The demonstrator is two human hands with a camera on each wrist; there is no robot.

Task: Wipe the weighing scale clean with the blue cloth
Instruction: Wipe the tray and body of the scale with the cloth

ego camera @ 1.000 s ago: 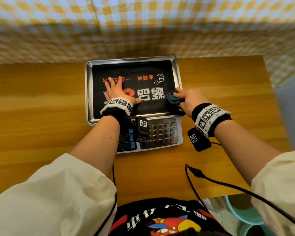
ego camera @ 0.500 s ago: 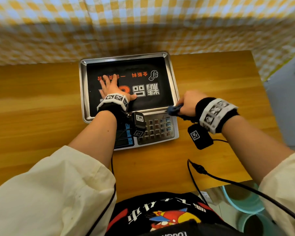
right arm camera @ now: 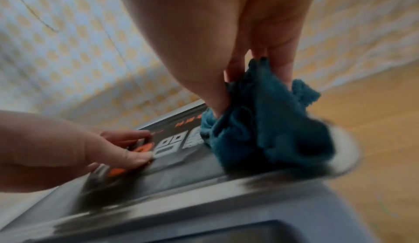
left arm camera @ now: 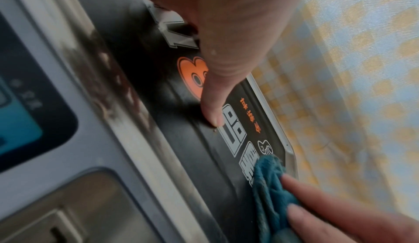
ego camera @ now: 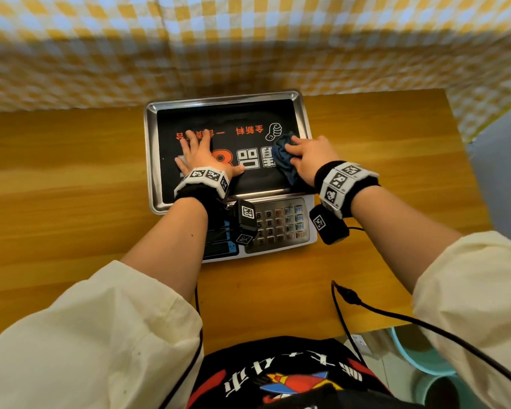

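Observation:
The weighing scale stands at the back middle of the wooden table, its steel tray lined with a black printed sheet. My left hand lies flat on the tray's left half, fingers spread, thumb pressing the sheet. My right hand grips the bunched blue cloth and presses it onto the tray's right part, near the rim. The right wrist view shows the cloth bunched under my thumb and fingers, with the left hand to the left. The cloth also shows in the left wrist view.
A yellow checked curtain hangs right behind the table. A black cable runs over the table's front edge on the right. Turquoise plastic tubs stand on the floor at lower right. The scale's keypad and display face me.
My right hand has carried the cloth from the tray's near right edge up onto the black sheet. The left hand has stayed flat on the tray.

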